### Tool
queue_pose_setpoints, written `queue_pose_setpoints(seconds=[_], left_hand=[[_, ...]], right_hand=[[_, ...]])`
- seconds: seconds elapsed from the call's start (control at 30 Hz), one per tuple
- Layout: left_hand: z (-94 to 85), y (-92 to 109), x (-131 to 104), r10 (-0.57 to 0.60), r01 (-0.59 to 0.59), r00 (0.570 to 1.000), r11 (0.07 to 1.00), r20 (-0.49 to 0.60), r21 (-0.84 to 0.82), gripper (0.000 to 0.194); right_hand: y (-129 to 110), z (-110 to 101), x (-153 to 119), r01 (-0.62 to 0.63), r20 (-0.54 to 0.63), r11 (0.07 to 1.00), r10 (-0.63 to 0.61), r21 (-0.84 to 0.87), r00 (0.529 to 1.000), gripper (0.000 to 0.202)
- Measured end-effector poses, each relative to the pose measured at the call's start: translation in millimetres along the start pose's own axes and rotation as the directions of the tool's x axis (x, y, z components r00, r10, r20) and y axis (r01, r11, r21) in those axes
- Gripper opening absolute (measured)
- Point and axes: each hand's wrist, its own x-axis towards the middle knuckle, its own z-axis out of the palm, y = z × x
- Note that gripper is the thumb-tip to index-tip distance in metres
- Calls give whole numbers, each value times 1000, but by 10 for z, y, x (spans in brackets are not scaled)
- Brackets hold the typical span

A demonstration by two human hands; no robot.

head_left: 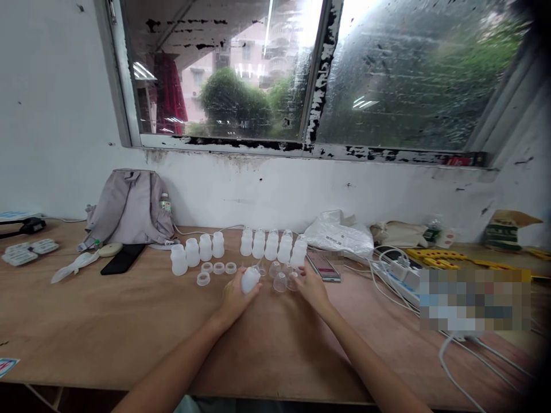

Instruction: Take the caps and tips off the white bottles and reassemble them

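My left hand (233,298) is wrapped round a small white feeding bottle (250,280), tilted, with its top pointing away to the right. My right hand (314,288) has its fingertips closed on a clear dome cap (292,280) at the right of a small group. Beside it stands another clear dome cap (279,281), with more behind. Left of my left hand lie several white collar rings (219,268). Several open-necked bottles (192,253) stand behind the rings. Farther right is a slanting row of capped bottles (271,246), all upright.
A phone (325,266) lies right of the capped bottles, near a plastic bag (340,234). Power strips with white cables (394,275) run along the right. At left are a backpack (129,209), a black phone (123,259) and a clear plastic wrapper (80,264).
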Motion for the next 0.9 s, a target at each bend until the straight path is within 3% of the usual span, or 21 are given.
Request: queue_pose_setpoints(seconds=[0.07, 0.13, 0.27, 0.37, 0.57, 0.67, 0.83, 0.9], left_hand=[[13, -2, 2, -34, 35, 999, 999, 5, -22, 45], [32, -18, 12, -55, 55, 998, 998, 15, -27, 51], [62, -84, 45, -69, 69, 997, 998, 35, 11, 52], [48, -128, 51, -57, 54, 997, 997, 43, 59, 42], [2, -128, 27, -35, 35, 999, 999, 35, 22, 48], [3, -100, 47, -43, 40, 993, 999, 113, 30, 42], [4, -55, 100, 49, -28, 969, 996, 241, -88, 31], [-5, -34, 89, 15, 61, 945, 974, 326, -220, 26]], right_hand=[[-168, -2, -24, 76, -28, 996, -75, 38, 997, 37], [-391, 29, -67, 118, 28, 985, -122, 127, 992, 40], [-814, 189, -179, 75, 189, 969, -121, 235, 974, 36], [-979, 320, -233, 55, 198, 981, -93, 187, 976, 36], [-1016, 437, -252, 16, 156, 988, -40, 151, 987, 39], [-995, 444, -250, 36, 138, 963, -75, 267, 988, 39], [-997, 414, -241, 26, 130, 930, -79, 367, 988, 39], [-1017, 384, -243, 23, 155, 910, -96, 414, 983, 38]])
